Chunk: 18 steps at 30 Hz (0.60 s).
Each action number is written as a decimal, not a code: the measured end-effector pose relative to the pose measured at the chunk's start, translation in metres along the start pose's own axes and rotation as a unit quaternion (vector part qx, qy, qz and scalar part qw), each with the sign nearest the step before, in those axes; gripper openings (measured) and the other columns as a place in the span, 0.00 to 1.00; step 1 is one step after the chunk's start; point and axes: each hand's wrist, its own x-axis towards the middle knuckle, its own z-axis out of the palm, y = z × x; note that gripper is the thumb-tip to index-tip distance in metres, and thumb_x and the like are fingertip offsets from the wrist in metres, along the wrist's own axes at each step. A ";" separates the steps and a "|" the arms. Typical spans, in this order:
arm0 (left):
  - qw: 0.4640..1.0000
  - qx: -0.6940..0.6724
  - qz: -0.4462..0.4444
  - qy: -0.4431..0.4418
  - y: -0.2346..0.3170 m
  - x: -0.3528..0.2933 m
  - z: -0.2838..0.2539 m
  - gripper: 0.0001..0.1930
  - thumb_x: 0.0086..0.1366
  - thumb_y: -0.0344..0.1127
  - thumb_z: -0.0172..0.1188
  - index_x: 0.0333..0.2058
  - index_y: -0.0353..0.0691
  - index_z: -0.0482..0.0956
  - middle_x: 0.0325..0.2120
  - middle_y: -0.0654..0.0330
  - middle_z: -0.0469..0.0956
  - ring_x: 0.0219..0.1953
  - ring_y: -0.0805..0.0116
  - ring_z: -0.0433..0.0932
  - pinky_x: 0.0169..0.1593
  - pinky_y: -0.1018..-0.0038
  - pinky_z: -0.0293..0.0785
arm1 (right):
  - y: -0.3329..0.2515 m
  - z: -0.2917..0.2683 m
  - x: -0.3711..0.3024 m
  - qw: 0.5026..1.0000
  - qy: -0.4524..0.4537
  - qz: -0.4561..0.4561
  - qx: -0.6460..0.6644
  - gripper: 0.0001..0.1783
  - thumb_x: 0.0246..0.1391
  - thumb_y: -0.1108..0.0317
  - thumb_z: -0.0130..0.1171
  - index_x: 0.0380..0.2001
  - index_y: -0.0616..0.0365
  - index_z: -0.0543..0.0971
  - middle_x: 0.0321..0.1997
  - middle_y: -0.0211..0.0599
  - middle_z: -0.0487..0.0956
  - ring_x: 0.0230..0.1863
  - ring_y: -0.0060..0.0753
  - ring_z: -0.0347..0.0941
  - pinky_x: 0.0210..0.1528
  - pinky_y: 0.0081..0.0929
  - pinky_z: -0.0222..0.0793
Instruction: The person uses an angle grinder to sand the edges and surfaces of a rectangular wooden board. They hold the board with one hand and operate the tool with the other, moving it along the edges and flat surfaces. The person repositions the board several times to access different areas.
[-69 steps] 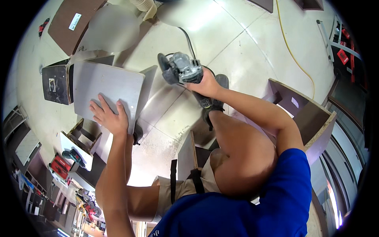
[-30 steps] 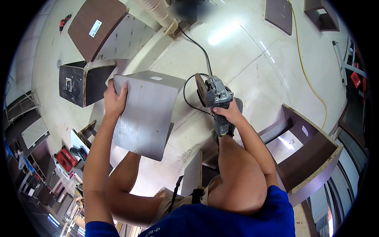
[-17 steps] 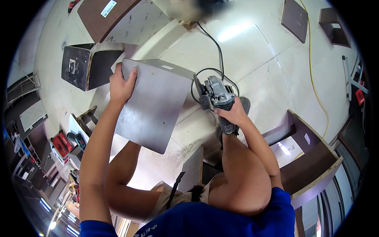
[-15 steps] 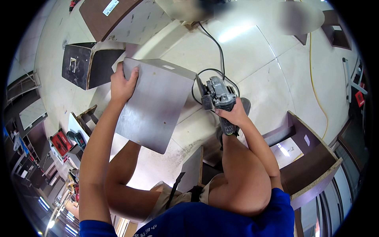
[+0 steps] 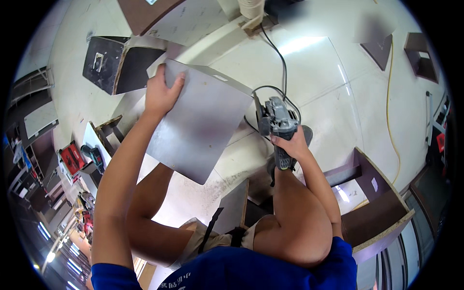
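Note:
My left hand (image 5: pixel 163 92) grips the far left edge of a grey-brown box-like wooden piece (image 5: pixel 195 125), thumb on its flat top face and fingers over the edge. A few small brass-coloured spots dot that face. Wrapped round the body of a grey and black angle grinder (image 5: pixel 281 118) is my right hand (image 5: pixel 295 142). The grinder's disc (image 5: pixel 260 110) stands on edge close to the box's right corner; whether they touch I cannot tell. A black cord (image 5: pixel 284 72) loops behind the grinder across the floor.
A dark open box (image 5: pixel 121 67) and a larger brown panelled piece (image 5: pixel 154 14) lie far left. Near my right knee stands a brown frame (image 5: pixel 377 193). A yellow hose (image 5: pixel 389 111) runs along the right. A green-black power tool (image 5: pixel 94 157) and red case (image 5: pixel 72 157) sit at left.
The whole view has shifted a little, so the surroundings sit differently in the picture. Both hands keep their grips, and the grinder stays close beside the box's right corner.

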 end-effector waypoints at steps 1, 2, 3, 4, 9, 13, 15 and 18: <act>1.000 0.008 -0.004 -0.002 -0.001 0.001 -0.001 0.32 0.60 0.52 0.62 0.50 0.26 0.70 0.32 0.34 0.79 0.38 0.37 0.80 0.43 0.56 0.75 | 0.002 0.000 -0.001 1.000 -0.003 -0.006 0.006 0.20 0.39 0.69 0.71 0.38 0.63 0.80 0.35 0.33 0.83 0.36 0.24 0.75 0.44 0.26 0.72; 1.000 0.013 -0.004 -0.003 -0.001 0.002 -0.003 0.32 0.60 0.52 0.62 0.51 0.26 0.69 0.32 0.34 0.79 0.38 0.37 0.80 0.43 0.55 0.75 | 0.002 0.001 -0.001 1.000 -0.007 -0.011 0.013 0.20 0.39 0.69 0.71 0.38 0.63 0.80 0.35 0.33 0.83 0.36 0.24 0.76 0.44 0.26 0.72; 1.000 0.018 -0.006 -0.004 -0.001 0.001 -0.003 0.33 0.60 0.52 0.62 0.51 0.27 0.69 0.31 0.34 0.79 0.38 0.37 0.80 0.43 0.55 0.75 | -0.004 0.003 -0.003 1.000 -0.001 -0.009 0.006 0.19 0.39 0.70 0.70 0.37 0.62 0.80 0.34 0.33 0.83 0.35 0.23 0.76 0.43 0.26 0.73; 1.000 0.023 -0.009 -0.006 -0.002 0.000 -0.004 0.33 0.60 0.52 0.62 0.51 0.27 0.69 0.31 0.34 0.79 0.38 0.37 0.80 0.43 0.54 0.74 | -0.012 0.005 -0.004 1.000 0.005 -0.005 0.012 0.17 0.39 0.70 0.71 0.36 0.62 0.80 0.33 0.33 0.83 0.34 0.23 0.77 0.40 0.25 0.74; 0.999 -0.013 -0.029 -0.026 0.000 0.002 -0.006 0.35 0.59 0.55 0.61 0.53 0.29 0.68 0.31 0.36 0.79 0.38 0.38 0.80 0.43 0.55 0.75 | -0.002 0.005 0.001 0.999 0.000 0.027 0.029 0.14 0.42 0.71 0.70 0.33 0.62 0.80 0.30 0.32 0.82 0.30 0.23 0.77 0.37 0.25 0.74; 0.998 -0.006 -0.047 -0.029 -0.007 -0.001 -0.004 0.37 0.58 0.57 0.61 0.54 0.29 0.68 0.30 0.37 0.80 0.37 0.39 0.80 0.43 0.55 0.75 | -0.011 0.011 -0.006 0.998 0.000 -0.008 0.064 0.11 0.44 0.75 0.67 0.32 0.63 0.79 0.28 0.34 0.82 0.29 0.26 0.78 0.35 0.25 0.75; 0.999 0.009 -0.039 -0.022 -0.007 -0.001 -0.003 0.38 0.58 0.58 0.61 0.54 0.29 0.68 0.30 0.37 0.80 0.37 0.39 0.80 0.42 0.55 0.76 | -0.010 0.007 -0.001 1.000 0.005 -0.001 0.031 0.10 0.44 0.75 0.67 0.33 0.64 0.78 0.27 0.34 0.81 0.28 0.26 0.78 0.34 0.25 0.75; 0.999 -0.003 -0.032 -0.019 -0.002 -0.001 -0.004 0.33 0.60 0.52 0.62 0.49 0.24 0.70 0.28 0.35 0.78 0.35 0.38 0.80 0.40 0.57 0.75 | -0.010 0.010 0.002 0.996 0.002 0.026 0.080 0.11 0.45 0.74 0.67 0.33 0.64 0.78 0.27 0.35 0.81 0.29 0.26 0.79 0.34 0.26 0.76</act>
